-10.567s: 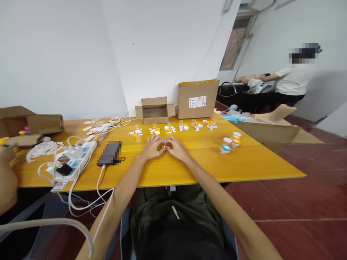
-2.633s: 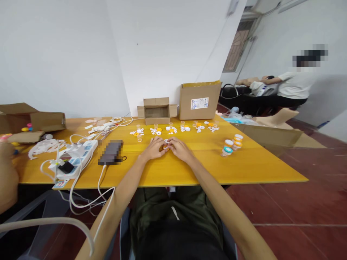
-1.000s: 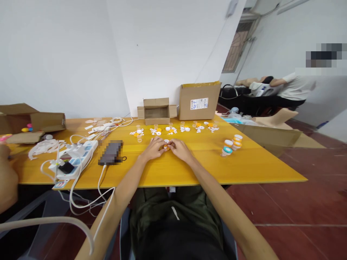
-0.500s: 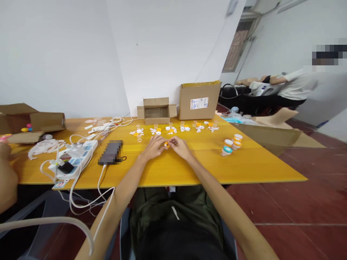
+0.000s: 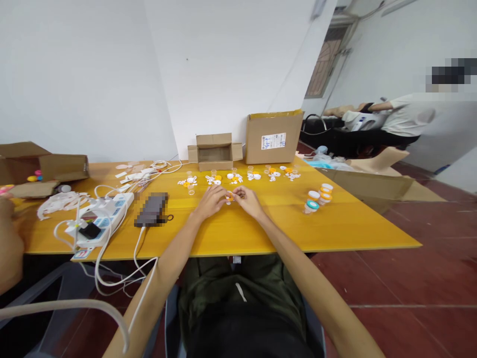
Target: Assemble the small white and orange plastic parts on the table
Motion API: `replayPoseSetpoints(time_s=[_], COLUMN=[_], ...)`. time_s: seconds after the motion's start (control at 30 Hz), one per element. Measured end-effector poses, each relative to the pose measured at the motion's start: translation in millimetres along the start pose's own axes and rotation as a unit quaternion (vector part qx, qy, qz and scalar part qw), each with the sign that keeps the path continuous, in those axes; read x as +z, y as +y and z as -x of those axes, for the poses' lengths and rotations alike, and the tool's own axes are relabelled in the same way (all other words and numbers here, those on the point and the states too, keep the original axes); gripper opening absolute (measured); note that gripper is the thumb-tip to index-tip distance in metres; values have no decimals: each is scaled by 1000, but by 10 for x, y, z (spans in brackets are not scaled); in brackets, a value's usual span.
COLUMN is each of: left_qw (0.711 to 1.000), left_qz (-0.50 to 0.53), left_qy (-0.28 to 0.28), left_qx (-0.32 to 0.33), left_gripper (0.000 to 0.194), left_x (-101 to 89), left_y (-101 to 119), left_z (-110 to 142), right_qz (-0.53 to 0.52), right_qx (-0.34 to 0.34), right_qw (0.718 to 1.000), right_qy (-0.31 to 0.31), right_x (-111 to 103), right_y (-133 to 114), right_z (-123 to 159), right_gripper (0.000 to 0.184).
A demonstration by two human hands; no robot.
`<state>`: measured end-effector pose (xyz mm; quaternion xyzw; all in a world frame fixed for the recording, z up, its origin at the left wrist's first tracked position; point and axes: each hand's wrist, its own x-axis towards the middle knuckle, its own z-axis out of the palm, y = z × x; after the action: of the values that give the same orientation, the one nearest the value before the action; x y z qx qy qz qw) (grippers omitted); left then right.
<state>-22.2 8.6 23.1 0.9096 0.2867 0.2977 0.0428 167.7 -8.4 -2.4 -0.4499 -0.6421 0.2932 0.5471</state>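
Note:
Over the middle of the yellow table, my left hand [image 5: 213,202] pinches a small orange and white round lid [image 5: 230,197] between thumb and fingers. From the other side my right hand [image 5: 247,201] closes its thumb and fingertips at the lid's right edge. Any smaller piece between the right fingertips is too small to make out. Just beyond my hands lie several little groups of white discs, orange rings and clear cups, among them white discs [image 5: 254,176]. A clear cup [image 5: 191,190] stands nearer, left of my left hand.
Small jars with orange, white and teal lids [image 5: 312,204] stand to the right. A phone [image 5: 152,210], power strip [image 5: 106,223] and cables lie left. An open carton [image 5: 215,164] and closed carton [image 5: 274,144] stand behind. Another person's arm [image 5: 9,243] is at far left; someone sits at right.
The orange lid turns and tilts between my fingertips. My right fingers lifted slightly off its edge and came back to it. The person at right has shifted rightward.

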Motion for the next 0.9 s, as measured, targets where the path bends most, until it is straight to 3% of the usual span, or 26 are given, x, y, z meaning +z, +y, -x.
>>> replayPoseSetpoints(time_s=[0.4, 0.6, 0.9], left_qw=[999, 997, 993], left_qz=[43, 72, 31], left_qy=[3, 35, 21], left_qx=[0, -13, -107], left_gripper=[8, 8, 8], left_x=[32, 46, 46], left_y=[-16, -26, -47], left_z=[5, -17, -7], right_qz=[3, 16, 109], right_qx=[-16, -10, 40], right_qw=[1000, 1000, 985], right_qy=[1, 20, 131], right_x=[10, 5, -98], right_y=[6, 2, 104], right_z=[0, -12, -28], right_gripper=[15, 9, 3])
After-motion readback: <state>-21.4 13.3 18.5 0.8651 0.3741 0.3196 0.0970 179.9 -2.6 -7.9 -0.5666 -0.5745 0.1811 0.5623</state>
